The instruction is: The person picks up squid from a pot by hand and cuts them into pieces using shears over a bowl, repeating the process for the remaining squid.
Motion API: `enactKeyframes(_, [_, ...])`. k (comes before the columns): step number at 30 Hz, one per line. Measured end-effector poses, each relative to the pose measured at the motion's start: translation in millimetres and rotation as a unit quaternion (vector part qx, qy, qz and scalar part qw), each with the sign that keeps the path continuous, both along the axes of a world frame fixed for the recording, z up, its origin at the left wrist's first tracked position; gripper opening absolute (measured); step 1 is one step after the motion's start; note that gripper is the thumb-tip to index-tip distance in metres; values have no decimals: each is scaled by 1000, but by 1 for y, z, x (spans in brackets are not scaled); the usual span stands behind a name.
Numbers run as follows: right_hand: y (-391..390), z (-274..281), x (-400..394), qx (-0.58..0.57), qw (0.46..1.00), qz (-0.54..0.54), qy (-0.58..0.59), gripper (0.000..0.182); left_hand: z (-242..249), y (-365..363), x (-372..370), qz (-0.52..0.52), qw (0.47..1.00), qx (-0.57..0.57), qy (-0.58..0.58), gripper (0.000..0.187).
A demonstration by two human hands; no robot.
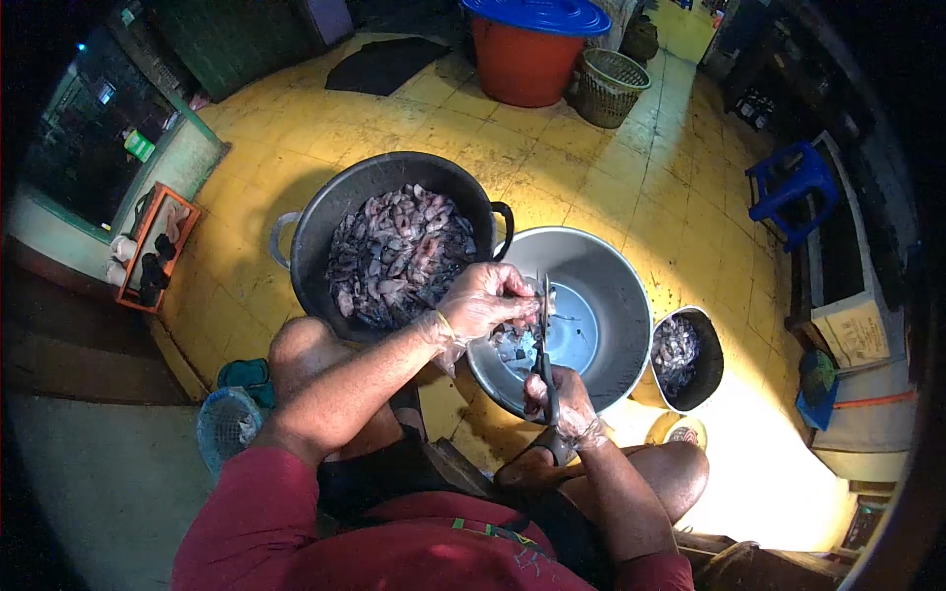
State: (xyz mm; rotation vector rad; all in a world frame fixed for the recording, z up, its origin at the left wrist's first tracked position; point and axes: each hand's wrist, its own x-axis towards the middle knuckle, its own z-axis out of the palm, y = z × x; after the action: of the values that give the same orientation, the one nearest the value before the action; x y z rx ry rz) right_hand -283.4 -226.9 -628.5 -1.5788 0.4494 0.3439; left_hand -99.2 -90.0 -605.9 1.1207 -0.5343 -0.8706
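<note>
My left hand (pixel 485 301), in a thin clear plastic glove, is closed with its fingertips pinching a small pale squid (pixel 550 299), partly hidden. My right hand (pixel 566 402), also gloved, grips the black handles of a pair of scissors (pixel 544 330). The blades point away from me and lie beside the left fingertips, at the squid. Both hands are over a grey basin (pixel 629 286) with a few pale scraps and a little liquid in its bottom. To the left, a large black tub (pixel 313 236) holds a heap of small purplish squid (pixel 399 251).
A small dark container (pixel 711 369) with more squid stands right of the basin. A blue basket (pixel 219 448) is by my left knee. Farther off are an orange bucket (pixel 522 64) with a blue lid, a woven basket (pixel 613 87) and a blue stool (pixel 793 192).
</note>
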Motion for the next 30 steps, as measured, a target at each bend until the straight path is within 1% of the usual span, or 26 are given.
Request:
enactKeyframes(2, [3, 10, -1, 3, 999, -34, 24, 49, -3, 0, -1, -4, 1000, 15, -10, 8])
enactKeyframes(3, [3, 9, -1, 4, 999, -33, 24, 49, -1, 0, -1, -5, 1000, 17, -12, 8])
enactKeyframes(5, [3, 6, -1, -57, 997, -38, 46, 53, -1, 1, 0, -5, 1000, 20, -13, 8])
enactKeyframes(6, [3, 8, -1, -57, 997, -38, 46, 53, -2, 1, 2, -2, 1000, 10, 1, 8])
enactKeyframes(8, [2, 12, 1, -120, 992, -16, 41, 53, -4, 2, 6, 3, 1000, 1, 15, 8])
enactKeyframes(10, [0, 8, 0, -112, 993, -14, 36, 53, -4, 4, 10, -21, 997, 27, -63, 9])
enactKeyframes(11, [0, 5, 0, -104, 994, -12, 32, 53, -4, 4, 12, -20, 997, 27, -63, 9])
enactKeyframes(12, [1, 2, -1, -103, 994, -10, 32, 53, -2, 5, 12, -50, 995, 46, -75, 10])
enactKeyframes(14, [6, -4, -2, -48, 998, -46, -6, 51, -6, 4, 11, -98, 989, 78, -79, 12])
enactKeyframes(16, [5, -2, -1, -77, 995, -40, 43, 51, -4, 3, 7, -90, 989, 79, -87, 13])
enactKeyframes(17, [4, 1, -1, -84, 995, -41, 40, 46, -10, 4, 8, -87, 994, 45, -53, 15])
enactKeyframes(18, [5, 14, 2, -94, 992, -47, 65, 40, -7, 3, 6, -73, 995, 42, -45, 15])
enactKeyframes(20, [8, 19, 4, -73, 990, -102, 70, 36, -11, 0, 2, -78, 992, 58, -78, 14])
enactKeyframes(21, [8, 16, 4, -73, 990, -98, 68, 36, -14, -2, -1, -85, 989, 78, -90, 14])
enactKeyframes(22, [5, 11, 4, -70, 989, -125, 31, 37, -19, -2, -2, -101, 986, 88, -99, 13])
enactKeyframes(23, [3, 5, 2, -66, 986, -151, -5, 37, -22, -5, -3, -106, 971, 99, -188, 14])
enactKeyframes(24, [-1, 4, 2, -96, 986, -137, -26, 39, -19, -6, -3, -112, 949, 109, -275, 15])
enactKeyframes(25, [-1, 3, 1, -70, 984, -158, -35, 40, -16, -2, 1, -116, 930, 160, -310, 20])
enactKeyframes(26, [-1, 2, 1, -44, 982, -179, -43, 41, -12, 2, 10, -115, 929, 162, -311, 20])
enactKeyframes(27, [-2, 1, 1, -42, 982, -179, -44, 41, -8, 6, 24, -71, 890, 205, -401, 21])
enactKeyframes(28, [-3, 0, 1, -35, 982, -180, -48, 43, -1, 11, 37, -26, 839, 244, -486, 23])
enactKeyframes(30, [-3, 0, 0, -27, 981, -183, -51, 44, 16, 28, 67, 24, 785, 413, -462, 23])
